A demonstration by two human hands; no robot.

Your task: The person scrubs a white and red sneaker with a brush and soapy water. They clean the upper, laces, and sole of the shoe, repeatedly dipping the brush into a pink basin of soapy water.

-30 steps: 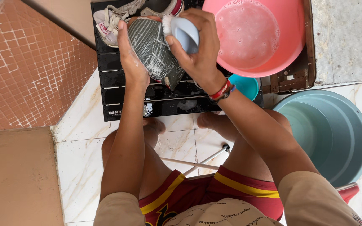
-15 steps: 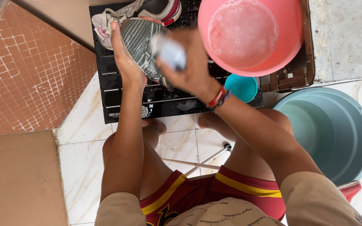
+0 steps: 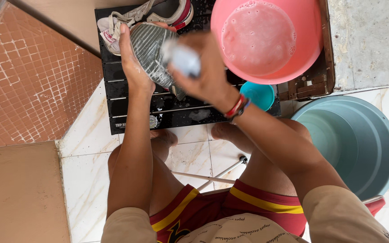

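White floor tiles surround a black slatted table point(image 3: 127, 96). Head view: left hand point(image 3: 131, 63) grips a sneaker point(image 3: 151, 54) sole-up, suds on its tread; right hand point(image 3: 203, 67) clenches a blurred pale scrub brush point(image 3: 181, 57) against it. Scrubbing looks midway: rinsing remains, second sneaker point(image 3: 158, 11) waits beside the soapy pink basin point(image 3: 311, 40).

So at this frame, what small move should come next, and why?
Probably another brush stroke down the sole. The left hand holds the shoe sole-up over the black rack, the sole looks wet and soapy, and the right hand has the brush against it. The brush is blurred.
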